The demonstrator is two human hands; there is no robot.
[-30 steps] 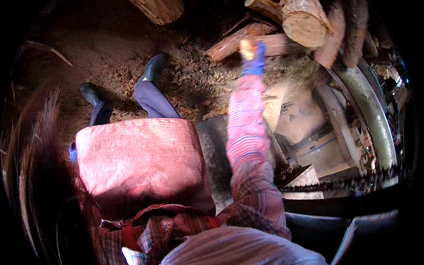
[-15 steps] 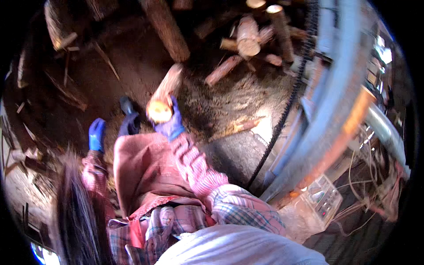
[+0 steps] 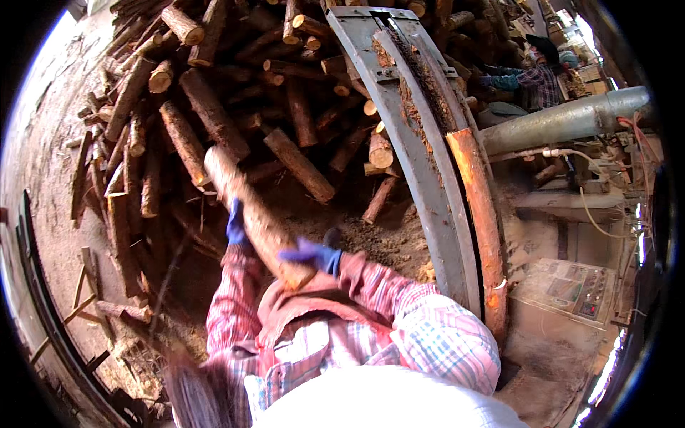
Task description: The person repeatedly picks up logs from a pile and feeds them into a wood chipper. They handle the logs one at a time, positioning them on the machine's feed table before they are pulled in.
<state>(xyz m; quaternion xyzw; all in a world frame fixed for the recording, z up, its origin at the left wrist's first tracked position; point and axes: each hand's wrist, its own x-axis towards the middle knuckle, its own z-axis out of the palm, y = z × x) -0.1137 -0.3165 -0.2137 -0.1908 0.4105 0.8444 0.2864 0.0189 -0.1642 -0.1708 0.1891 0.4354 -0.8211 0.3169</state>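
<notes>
A brown log (image 3: 251, 212), blurred by motion, slants in front of my body, its far end to the left and its near end close to my apron (image 3: 285, 305). Against its left side is my left hand (image 3: 236, 222) in a blue-purple glove, with part of the fingers hidden behind the wood. My right hand (image 3: 315, 255), gloved alike, grips the log near its close end from the right.
A large heap of logs (image 3: 207, 107) lies ahead and left. To my right runs a grey metal trough (image 3: 421, 164) with a long debarked log (image 3: 477, 214) along it. Beyond stand a control panel (image 3: 571, 289), a thick pipe (image 3: 571, 121) and another person (image 3: 539, 78).
The log has risen from the ground with my right hand on it. My left hand, formerly apart from it, now holds its left side. The view has swung toward the trough and log heap.
</notes>
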